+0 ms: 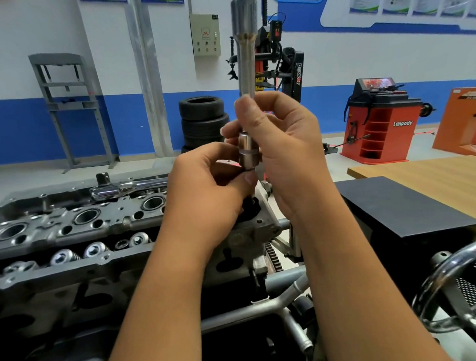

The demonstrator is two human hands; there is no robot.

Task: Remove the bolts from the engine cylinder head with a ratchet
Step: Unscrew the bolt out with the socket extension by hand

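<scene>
Fitting a socket to the extension bar above the cylinder head, ratchet still parked.

The cylinder head [74, 228] fills the lower left on its stand, valve springs showing along its near edge; no bolt heads can be made out. The ratchet [127, 186] lies untouched along its far edge. Over the head's right end, the right hand [282, 146] curls around the upright extension bar [246, 50], while the left hand [212, 187] pinches the socket [248, 154] at the bar's lower end. This looks like tool assembly: next, seat the socket fully, then pick up the ratchet and join it to the bar.
</scene>
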